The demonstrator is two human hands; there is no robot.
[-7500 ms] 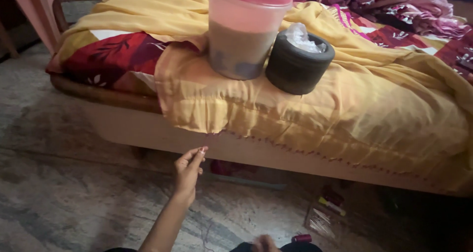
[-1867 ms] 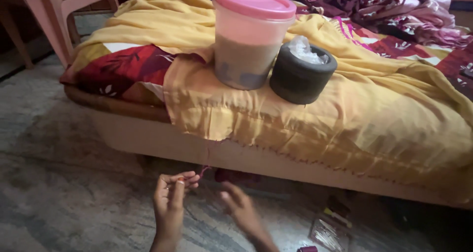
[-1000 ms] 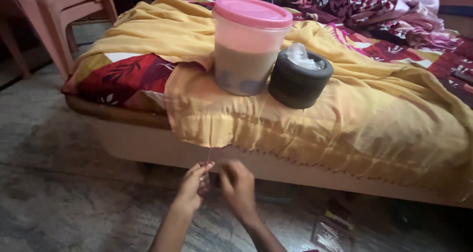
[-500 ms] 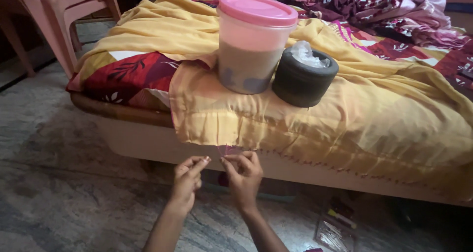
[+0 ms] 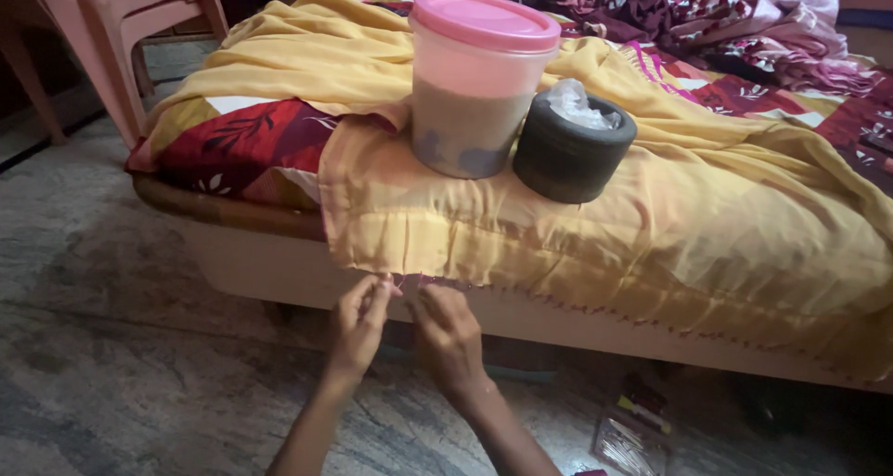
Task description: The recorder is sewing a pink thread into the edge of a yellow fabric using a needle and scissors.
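The yellow cloth (image 5: 595,225) lay draped over the edge of the bed (image 5: 260,253), its lower hem hanging just above our two hands. Our left hand (image 5: 358,323) had its fingers pressed together in a pinch at the hem, and our right hand (image 5: 446,332) sat just beside it, fingers curled onto the same edge; whether a thread or needle was between them we could not tell. A pink-lidded container (image 5: 479,81) and a black round tub (image 5: 572,151) stood on the cloth near the bed's edge, directly above our hands. We judged the main risk to be a tug on the hem: pulling downward could drag the fabric and tip either vessel off onto the stone floor (image 5: 112,374). The thin fabric might also slip from so small a pinch. A pink chair (image 5: 112,20) stood well apart, at the left.
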